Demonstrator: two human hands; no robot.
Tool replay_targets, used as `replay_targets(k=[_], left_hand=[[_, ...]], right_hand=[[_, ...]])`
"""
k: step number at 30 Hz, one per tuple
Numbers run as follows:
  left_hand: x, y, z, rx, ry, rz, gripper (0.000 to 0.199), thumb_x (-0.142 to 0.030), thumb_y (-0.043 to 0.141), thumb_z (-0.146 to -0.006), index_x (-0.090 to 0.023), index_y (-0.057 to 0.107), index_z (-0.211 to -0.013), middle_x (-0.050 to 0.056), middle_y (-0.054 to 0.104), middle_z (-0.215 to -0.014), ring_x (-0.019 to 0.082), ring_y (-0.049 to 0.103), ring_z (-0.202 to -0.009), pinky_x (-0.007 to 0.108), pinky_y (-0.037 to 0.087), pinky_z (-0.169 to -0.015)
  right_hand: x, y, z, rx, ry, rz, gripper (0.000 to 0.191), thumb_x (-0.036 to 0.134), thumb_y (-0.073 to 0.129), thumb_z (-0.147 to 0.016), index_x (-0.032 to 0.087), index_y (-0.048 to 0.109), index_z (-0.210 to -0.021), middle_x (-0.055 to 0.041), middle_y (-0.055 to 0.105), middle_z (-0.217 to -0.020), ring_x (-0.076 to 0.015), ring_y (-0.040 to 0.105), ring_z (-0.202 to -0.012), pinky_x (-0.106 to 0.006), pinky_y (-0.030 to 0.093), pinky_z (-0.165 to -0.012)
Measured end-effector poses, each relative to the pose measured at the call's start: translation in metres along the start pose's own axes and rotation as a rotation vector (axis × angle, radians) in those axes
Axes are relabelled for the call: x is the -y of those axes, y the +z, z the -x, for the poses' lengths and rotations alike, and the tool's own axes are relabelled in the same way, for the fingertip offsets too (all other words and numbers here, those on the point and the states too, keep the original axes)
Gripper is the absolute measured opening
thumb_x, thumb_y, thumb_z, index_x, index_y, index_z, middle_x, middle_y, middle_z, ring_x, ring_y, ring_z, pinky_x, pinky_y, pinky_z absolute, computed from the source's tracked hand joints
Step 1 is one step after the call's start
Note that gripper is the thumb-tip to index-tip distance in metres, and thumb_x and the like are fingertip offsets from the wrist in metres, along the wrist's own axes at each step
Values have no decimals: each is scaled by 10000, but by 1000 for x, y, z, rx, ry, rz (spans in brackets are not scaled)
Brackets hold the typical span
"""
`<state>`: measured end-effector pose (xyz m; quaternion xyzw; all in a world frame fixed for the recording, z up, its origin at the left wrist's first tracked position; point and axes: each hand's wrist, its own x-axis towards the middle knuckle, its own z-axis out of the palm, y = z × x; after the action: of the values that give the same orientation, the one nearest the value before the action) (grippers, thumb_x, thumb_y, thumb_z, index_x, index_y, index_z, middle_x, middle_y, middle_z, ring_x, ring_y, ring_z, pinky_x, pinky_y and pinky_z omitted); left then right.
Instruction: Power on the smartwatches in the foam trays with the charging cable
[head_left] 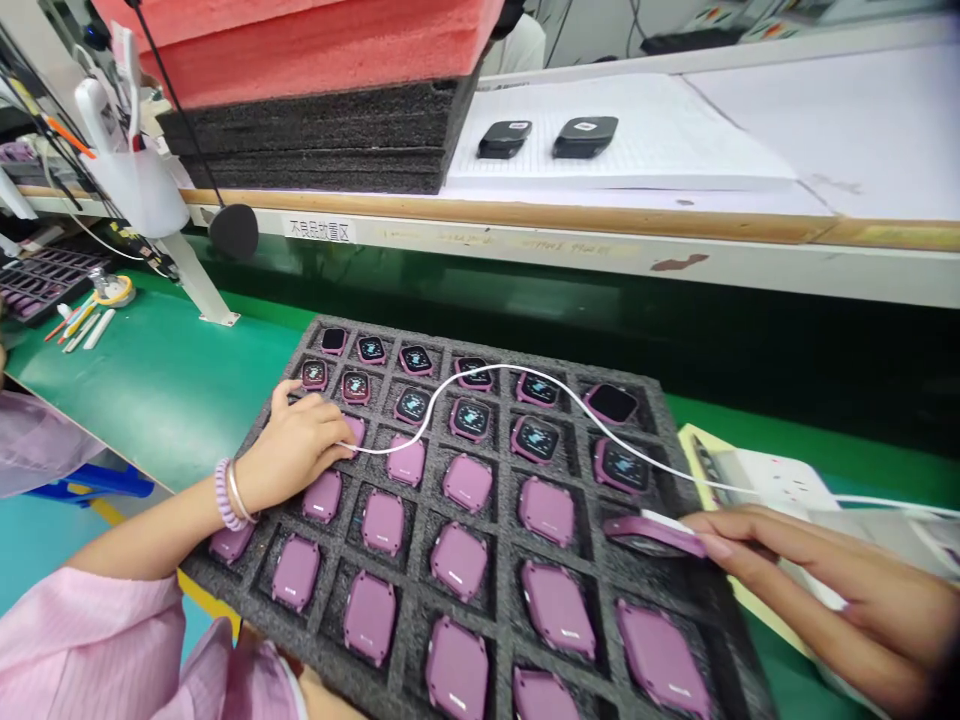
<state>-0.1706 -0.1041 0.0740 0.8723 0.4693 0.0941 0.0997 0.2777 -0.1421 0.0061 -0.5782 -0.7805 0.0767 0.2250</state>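
The right hand (817, 570) pinches a watch (660, 534) by its rim, tilted at a cell of the tray (504, 510), seemingly to spare its faces. The left hand (304, 445) curls at the end of the cable (517, 368); its grip is hidden. The socket (787, 485) sits near the tray's right edge; the bench (150, 370) gives more room leftward.

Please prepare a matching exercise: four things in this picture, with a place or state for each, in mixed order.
1. left hand
2. right hand
3. two black devices
4. red block

A. on white paper
B. above a black stack
C. holding a purple watch
D. at the white cable's visible left end

Pairs: 1-D, 2-C, 3-A, 4-B
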Motion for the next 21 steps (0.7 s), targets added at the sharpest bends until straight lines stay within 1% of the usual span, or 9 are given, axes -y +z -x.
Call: replay_targets(k=[1, 4, 6, 8, 9, 11, 14, 17, 21], left_hand=[[-1, 1, 0, -8, 37, -67, 49, -228, 643, -940, -234, 687, -959, 0, 710, -968, 201, 588, -979, 511, 178, -1105], [3, -1, -5, -4, 148, -230, 239, -199, 719, -875, -222, 656, -1104, 38, 702, -1085, 246, 578, -1038, 492, 268, -1072], [8, -6, -11, 16, 215, -273, 244, -201, 719, -869, -212, 652, -1104, 45, 707, -1090, 255, 585, -1044, 490, 295, -1077], [15, -11, -16, 29, 244, -235, 186, -261, 679, -902, -220, 658, -1082, 36, 715, -1060, 248, 605, -1026, 508, 280, -1117], [19, -14, -18, 21, 227, -189, 184, -311, 644, -926, -225, 658, -1088, 33, 718, -1049, 241, 618, -1010, 510, 280, -1127], [28, -20, -21, 11, 133, -61, 268, -430, 558, -964, -229, 657, -1111, 32, 724, -1039, 231, 640, -972, 474, 350, -1084], [36, -25, -22, 118, 10, 116, 427, -573, 431, -985, -245, 672, -1118, 23, 736, -1053, 222, 661, -942, 378, 447, -937], [32, -23, -24, 259, -10, 166, 553, -641, 309, -987, -262, 677, -1147, 26, 731, -1134, 242, 660, -1036, 379, 430, -973], [24, -14, -27, 291, -68, 146, 692, -673, 157, -980, -252, 697, -1085, 42, 728, -1136, 279, 644, -1089, 423, 396, -1009]], right_hand=[[4, -8, 1, 41, -25, -33, 493, 732, 450, -911, 321, 701, -804, -79, 737, -841, -275, 704, -766, -385, 565, -697], [24, -27, 2, 99, -41, -93, 500, 683, 383, -969, 306, 685, -838, -69, 722, -847, -255, 676, -765, -384, 518, -708], [36, -31, -3, 154, -17, -89, 501, 637, 352, -999, 290, 681, -850, -55, 723, -835, -237, 670, -754, -373, 500, -711], [41, -26, -9, 181, 11, -32, 481, 568, 345, -1018, 270, 690, -864, -55, 735, -848, -237, 680, -768, -384, 476, -718], [40, -22, -12, 174, 17, 15, 466, 525, 343, -1022, 261, 696, -870, -60, 742, -862, -243, 686, -780, -395, 459, -722], [35, -13, -15, 134, 7, 114, 428, 439, 343, -1019, 251, 702, -882, -66, 748, -887, -250, 689, -797, -410, 422, -733], [27, -3, -13, 49, -41, 232, 377, 373, 361, -1008, 257, 703, -898, -57, 733, -906, -236, 671, -803, -422, 378, -774], [24, -2, -9, -6, -92, 280, 377, 361, 357, -1015, 257, 700, -898, -49, 702, -891, -218, 647, -789, -419, 352, -791], [29, -4, -6, -29, -140, 296, 376, 323, 346, -1024, 246, 691, -895, -44, 677, -872, -215, 638, -794, -417, 346, -802]])
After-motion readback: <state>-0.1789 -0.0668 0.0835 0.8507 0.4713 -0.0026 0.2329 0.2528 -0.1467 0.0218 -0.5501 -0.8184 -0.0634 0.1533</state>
